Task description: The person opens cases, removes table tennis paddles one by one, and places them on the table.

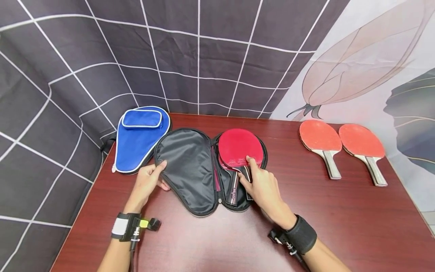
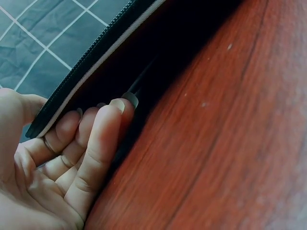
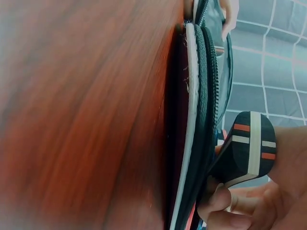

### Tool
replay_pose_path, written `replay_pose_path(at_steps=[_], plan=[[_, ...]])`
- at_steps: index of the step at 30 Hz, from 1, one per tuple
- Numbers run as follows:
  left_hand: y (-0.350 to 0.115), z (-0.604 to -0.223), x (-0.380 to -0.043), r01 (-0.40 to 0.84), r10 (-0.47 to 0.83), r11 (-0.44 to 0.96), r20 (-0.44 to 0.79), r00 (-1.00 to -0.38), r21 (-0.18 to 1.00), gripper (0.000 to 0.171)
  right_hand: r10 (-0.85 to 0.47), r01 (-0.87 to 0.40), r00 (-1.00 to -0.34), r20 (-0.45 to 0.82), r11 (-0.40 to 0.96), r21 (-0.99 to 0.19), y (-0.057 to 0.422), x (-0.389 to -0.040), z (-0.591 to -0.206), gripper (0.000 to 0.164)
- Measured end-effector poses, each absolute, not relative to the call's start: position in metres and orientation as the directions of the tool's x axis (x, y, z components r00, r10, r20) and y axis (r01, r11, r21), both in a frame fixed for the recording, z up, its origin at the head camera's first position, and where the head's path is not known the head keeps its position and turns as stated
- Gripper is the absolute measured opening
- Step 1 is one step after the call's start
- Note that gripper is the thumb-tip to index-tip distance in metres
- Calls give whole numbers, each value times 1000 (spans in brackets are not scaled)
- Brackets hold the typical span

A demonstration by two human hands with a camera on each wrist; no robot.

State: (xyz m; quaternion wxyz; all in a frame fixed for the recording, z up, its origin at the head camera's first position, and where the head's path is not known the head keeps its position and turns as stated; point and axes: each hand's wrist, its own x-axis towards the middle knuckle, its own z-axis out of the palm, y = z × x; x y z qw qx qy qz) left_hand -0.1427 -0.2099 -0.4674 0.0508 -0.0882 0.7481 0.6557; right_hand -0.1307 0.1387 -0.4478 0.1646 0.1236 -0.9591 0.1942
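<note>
A black zip case (image 1: 187,170) lies unfolded on the table, its two halves side by side. My left hand (image 1: 149,181) pinches the rim of the left half, thumb on top and fingers (image 2: 96,148) underneath; that rim stands a little off the table. Over the right half, my right hand (image 1: 263,185) holds a red table tennis bat (image 1: 240,145) by its handle (image 3: 249,143), the index finger against the red rubber. Beneath it lies a second bat, whose handle (image 1: 233,190) shows; its blade is mostly covered.
A blue bat case (image 1: 141,132) with white piping lies at the back left, beside the black one. Two orange-red bats (image 1: 321,136) (image 1: 362,141) rest at the right of the wooden table (image 1: 210,245). Dark gridded cloth (image 1: 221,56) hangs behind the table.
</note>
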Motion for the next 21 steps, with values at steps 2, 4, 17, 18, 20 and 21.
replay_pose_path(at_steps=[2,4,17,18,20,21], plan=[[-211,-467,-142,-200,-68,123,-193,-979,972,48,-179,-316,-911,373,883,-347,141,-130,-449,54],[-212,-467,-141,-201,-72,125,-193,-979,972,48,-185,-328,-906,380,875,-356,145,-128,-450,53],[-220,-465,-135,-223,-99,155,-209,-973,962,47,-193,-377,-871,452,852,-362,189,-112,-450,55],[-218,-466,-135,-223,-93,152,-211,-973,963,46,-192,-380,-865,464,854,-356,198,-109,-450,55],[-215,-467,-134,-226,-82,144,-216,-973,963,45,-187,-378,-860,474,859,-346,216,-101,-449,57],[-214,-469,-134,-228,-81,144,-219,-972,963,44,-183,-371,-864,470,862,-346,227,-97,-449,58]])
